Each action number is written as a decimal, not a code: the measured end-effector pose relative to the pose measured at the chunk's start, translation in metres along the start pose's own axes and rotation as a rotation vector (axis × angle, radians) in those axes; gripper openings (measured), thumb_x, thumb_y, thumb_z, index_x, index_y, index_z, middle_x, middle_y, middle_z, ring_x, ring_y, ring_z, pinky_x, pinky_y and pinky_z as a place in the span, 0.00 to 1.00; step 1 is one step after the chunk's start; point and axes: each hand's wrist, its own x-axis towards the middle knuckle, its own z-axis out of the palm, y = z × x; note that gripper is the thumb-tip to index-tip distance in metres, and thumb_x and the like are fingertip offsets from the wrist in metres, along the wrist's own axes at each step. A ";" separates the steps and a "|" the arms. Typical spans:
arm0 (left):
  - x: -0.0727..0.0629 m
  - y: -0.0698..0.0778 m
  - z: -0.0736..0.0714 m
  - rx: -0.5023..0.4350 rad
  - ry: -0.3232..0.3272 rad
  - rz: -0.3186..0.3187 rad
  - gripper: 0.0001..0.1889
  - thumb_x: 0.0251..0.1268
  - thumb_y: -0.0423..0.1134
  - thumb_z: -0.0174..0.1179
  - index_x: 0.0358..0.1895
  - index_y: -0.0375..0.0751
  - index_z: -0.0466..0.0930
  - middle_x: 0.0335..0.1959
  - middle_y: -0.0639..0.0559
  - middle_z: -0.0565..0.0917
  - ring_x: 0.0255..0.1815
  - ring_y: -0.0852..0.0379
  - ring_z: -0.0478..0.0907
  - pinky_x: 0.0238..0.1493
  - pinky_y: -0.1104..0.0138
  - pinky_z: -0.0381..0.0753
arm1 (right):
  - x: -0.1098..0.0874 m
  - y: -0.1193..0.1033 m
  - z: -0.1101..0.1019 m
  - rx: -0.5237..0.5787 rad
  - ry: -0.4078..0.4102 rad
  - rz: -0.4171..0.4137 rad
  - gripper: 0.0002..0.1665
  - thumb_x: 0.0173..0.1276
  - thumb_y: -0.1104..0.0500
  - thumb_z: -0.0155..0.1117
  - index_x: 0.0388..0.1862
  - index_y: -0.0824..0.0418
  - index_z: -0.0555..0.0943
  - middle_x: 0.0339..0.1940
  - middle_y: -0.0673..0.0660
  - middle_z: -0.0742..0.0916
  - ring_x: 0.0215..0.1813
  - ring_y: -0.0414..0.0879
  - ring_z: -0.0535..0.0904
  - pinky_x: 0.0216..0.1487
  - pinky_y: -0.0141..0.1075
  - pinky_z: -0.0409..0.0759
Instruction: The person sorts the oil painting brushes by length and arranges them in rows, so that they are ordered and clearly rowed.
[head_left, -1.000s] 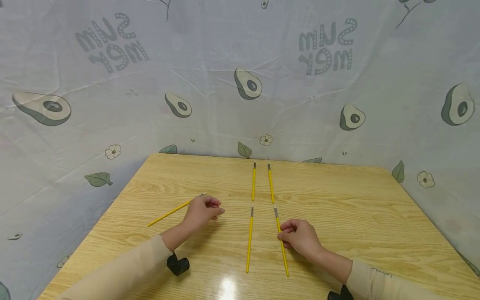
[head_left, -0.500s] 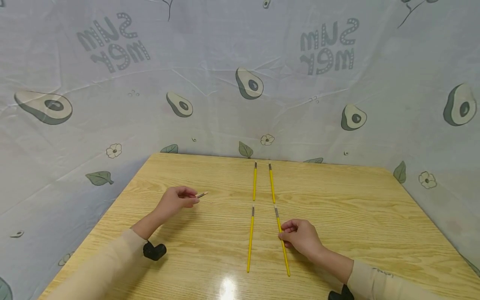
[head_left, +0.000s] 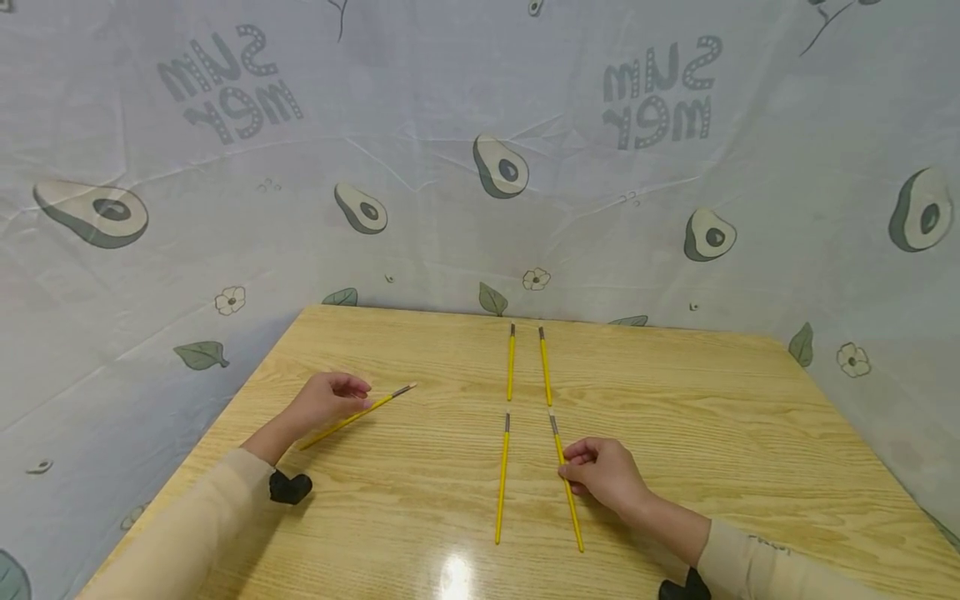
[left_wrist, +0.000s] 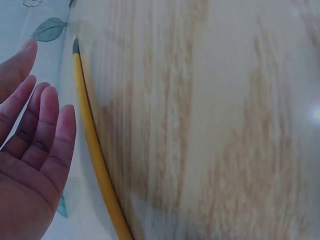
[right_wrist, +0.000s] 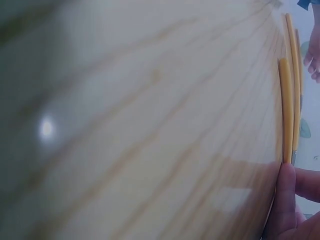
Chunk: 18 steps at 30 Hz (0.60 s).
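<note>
A slim paintbrush (head_left: pixel 386 400) with a yellow handle, grey ferrule and pale tip lies slanted on the left of the table. Over its handle hovers my left hand (head_left: pixel 326 402), fingers loosely bent. The left wrist view shows that hand (left_wrist: pixel 35 150) beside the brush (left_wrist: pixel 92 135), apart from it, with nothing in its grasp. Thumb and fingertips of my right hand (head_left: pixel 611 475) pinch another yellow paintbrush (head_left: pixel 573 521) around mid-handle, its tip pointing away from me. In the right wrist view, its handle (right_wrist: pixel 286 100) runs out from the pinching fingertips.
Left of the held brush lies a parallel paintbrush (head_left: pixel 502 483). Beyond these are two more paintbrushes, one left (head_left: pixel 511 367) and one right (head_left: pixel 546 371), reaching toward the far edge. A printed cloth (head_left: pixel 420 208) hangs behind the wooden table (head_left: pixel 675 400).
My left hand has moved left and back from nearer the table's middle, uncovering the tip end of the slanted paintbrush. The right hand keeps its pinch in the same place.
</note>
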 end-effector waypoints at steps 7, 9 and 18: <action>0.004 -0.009 0.003 0.004 -0.021 -0.023 0.16 0.58 0.34 0.70 0.47 0.29 0.81 0.37 0.46 0.83 0.38 0.53 0.79 0.36 0.66 0.80 | -0.001 -0.001 0.001 -0.008 0.003 0.011 0.09 0.58 0.73 0.70 0.37 0.69 0.81 0.29 0.57 0.80 0.28 0.46 0.79 0.28 0.35 0.82; 0.006 -0.011 0.005 0.024 -0.016 -0.019 0.16 0.56 0.35 0.72 0.46 0.31 0.82 0.37 0.47 0.83 0.38 0.53 0.78 0.37 0.67 0.79 | -0.001 -0.001 0.001 -0.009 0.003 0.014 0.09 0.58 0.73 0.70 0.37 0.69 0.81 0.29 0.57 0.80 0.28 0.46 0.79 0.28 0.35 0.82; 0.011 -0.013 0.010 0.103 0.014 -0.031 0.15 0.52 0.36 0.75 0.41 0.35 0.85 0.34 0.50 0.83 0.36 0.55 0.78 0.40 0.67 0.78 | 0.000 -0.001 0.001 0.002 -0.004 0.017 0.09 0.58 0.73 0.70 0.38 0.70 0.81 0.30 0.58 0.80 0.29 0.46 0.79 0.28 0.35 0.83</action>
